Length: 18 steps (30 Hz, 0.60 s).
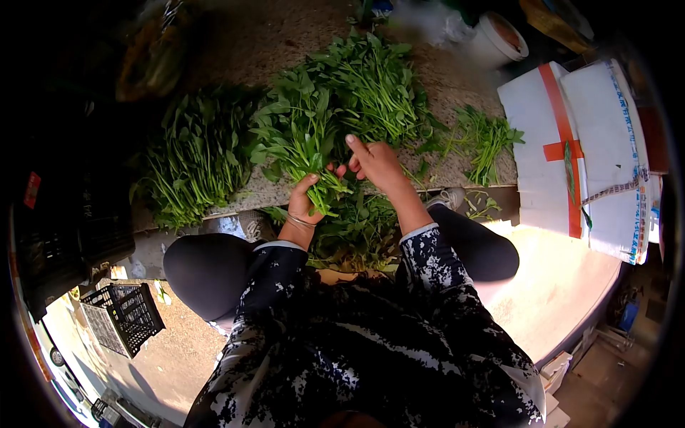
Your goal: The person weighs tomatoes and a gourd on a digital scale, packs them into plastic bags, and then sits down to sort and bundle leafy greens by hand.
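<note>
My left hand (302, 205), with a band at its wrist, is closed around the stems of a bunch of leafy greens (305, 153) that look like water spinach. The leaves point away from me and the cut stem ends toward me. Just right of the bunch is my right hand (378, 165), its thumb and fingers apart and nothing visible between them. Beyond it lies a larger pile of greens (374, 93). Another pile (203, 153) rests to the left. Below my hands, between my knees, more loose greens (357, 228) partly fill a container whose sides are mostly hidden.
A small heap of greens (489, 139) lies at the right of the stone-like ledge (446, 171). White foam boxes (549, 150) with red tape stand beyond it. A white bucket (499, 39) is at the back. Black crates (125, 314) are on the left.
</note>
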### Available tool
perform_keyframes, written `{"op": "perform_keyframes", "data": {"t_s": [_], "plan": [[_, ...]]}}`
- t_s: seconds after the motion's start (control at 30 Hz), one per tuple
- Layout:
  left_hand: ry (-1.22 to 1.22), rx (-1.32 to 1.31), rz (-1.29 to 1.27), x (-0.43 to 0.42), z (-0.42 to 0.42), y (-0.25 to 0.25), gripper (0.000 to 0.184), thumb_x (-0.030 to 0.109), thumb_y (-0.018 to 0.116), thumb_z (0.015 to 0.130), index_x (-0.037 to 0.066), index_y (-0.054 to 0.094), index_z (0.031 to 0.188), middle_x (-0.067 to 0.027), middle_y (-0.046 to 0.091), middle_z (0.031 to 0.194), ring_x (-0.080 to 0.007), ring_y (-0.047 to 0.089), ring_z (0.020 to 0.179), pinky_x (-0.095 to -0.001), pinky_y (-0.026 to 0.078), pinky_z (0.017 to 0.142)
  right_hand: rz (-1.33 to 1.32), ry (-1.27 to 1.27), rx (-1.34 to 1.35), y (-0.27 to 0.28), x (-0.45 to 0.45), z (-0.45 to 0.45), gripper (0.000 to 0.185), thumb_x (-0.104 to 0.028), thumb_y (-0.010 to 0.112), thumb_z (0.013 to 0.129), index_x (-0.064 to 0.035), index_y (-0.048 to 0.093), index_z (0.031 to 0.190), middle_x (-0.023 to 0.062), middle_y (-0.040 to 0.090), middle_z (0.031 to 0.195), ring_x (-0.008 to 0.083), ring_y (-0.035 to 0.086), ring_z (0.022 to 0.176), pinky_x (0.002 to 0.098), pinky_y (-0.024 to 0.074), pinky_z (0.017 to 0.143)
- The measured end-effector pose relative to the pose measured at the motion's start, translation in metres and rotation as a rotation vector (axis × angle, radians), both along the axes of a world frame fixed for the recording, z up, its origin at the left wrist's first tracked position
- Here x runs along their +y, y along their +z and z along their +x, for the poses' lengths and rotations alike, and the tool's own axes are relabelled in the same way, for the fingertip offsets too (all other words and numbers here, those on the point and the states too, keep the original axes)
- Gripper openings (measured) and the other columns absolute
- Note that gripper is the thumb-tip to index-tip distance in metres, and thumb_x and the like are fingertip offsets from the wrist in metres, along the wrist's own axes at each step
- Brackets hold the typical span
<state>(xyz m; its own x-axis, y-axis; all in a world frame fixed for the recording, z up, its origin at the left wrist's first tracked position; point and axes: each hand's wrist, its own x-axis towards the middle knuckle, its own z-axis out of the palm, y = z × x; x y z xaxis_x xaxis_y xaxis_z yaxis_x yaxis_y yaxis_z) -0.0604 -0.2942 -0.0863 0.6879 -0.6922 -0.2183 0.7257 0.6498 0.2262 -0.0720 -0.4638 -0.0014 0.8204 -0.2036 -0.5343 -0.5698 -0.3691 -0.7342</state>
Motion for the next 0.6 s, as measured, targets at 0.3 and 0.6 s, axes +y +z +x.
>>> {"op": "perform_keyframes", "data": {"t_s": [0.3,0.6], "plan": [[0.032,0.104,-0.116,0.006,0.005,0.000,0.030,0.016,0.055,0.076,0.004,0.044,0.102,-0.0048,0.048,0.093,-0.0172,0.052,0.085,-0.0321,0.048,0.069,-0.745,0.060,-0.149,-0.095,-0.034,0.097,0.024,-0.023,0.054,0.080,-0.0091,0.060,0.099,0.0142,0.055,0.100,0.0291,0.057,0.082,0.0393,0.0466,0.072],[0.198,-0.016,-0.504,0.017,0.028,0.034,0.026,0.015,0.058,0.074,0.011,0.048,0.097,0.0029,0.051,0.092,-0.0088,0.054,0.081,-0.0254,0.030,0.062,-0.526,-0.323,-0.185,-0.063,-0.093,0.087,0.023,-0.025,0.053,0.082,-0.0072,0.061,0.095,0.0086,0.062,0.074,0.0201,0.060,0.063,0.0335,0.0490,0.058]]}}
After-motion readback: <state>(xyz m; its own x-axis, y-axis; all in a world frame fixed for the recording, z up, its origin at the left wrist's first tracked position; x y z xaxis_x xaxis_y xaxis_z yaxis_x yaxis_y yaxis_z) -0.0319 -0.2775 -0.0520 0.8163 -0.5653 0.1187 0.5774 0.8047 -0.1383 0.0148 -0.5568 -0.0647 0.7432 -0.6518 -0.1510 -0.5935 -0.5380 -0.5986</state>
